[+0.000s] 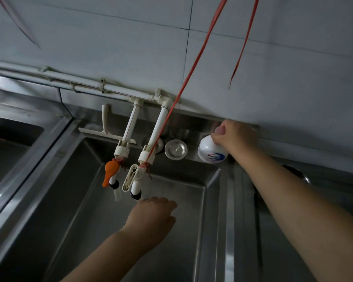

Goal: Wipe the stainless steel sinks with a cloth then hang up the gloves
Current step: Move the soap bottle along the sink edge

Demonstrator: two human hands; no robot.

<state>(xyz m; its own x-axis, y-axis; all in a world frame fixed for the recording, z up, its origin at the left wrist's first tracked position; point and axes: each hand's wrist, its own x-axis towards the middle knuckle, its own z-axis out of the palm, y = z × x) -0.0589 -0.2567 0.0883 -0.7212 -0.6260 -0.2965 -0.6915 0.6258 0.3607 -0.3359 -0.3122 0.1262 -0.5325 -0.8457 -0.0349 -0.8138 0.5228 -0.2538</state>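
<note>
Over the middle sink [114, 220], seen from the head camera, both bare arms reach forward. The left hand [153, 216] hangs palm down above the basin just below the taps, its fingers loosely bent and holding nothing. The right hand [234, 137] is far right on the back ledge [194, 157], fingers and thumb curled round the top of a white bottle [211, 150] with a blue label; the bottle tilts toward the camera, so its base shows.

Left of the bottle on the same ledge lies a round metal drain strainer [175, 149], with a second one partly hidden behind a pipe. Two white plastic pipes [130, 127] slope down from a horizontal pipe on the wall and end in taps over the basin: the left tap has an orange handle [109, 171], the right one a white handle [130, 177]. A red cord [192, 66] runs from the top of the frame down to the right tap, and a second red strand hangs loose farther right. A white squeegee [105, 127] rests on the far left of the ledge against the backsplash.

Another sink [12, 139] lies to the left, beyond a steel divider, and part of a third basin shows at the right edge. Grey wall tiles [110, 47] fill the upper half. No cloth or gloves are visible.
</note>
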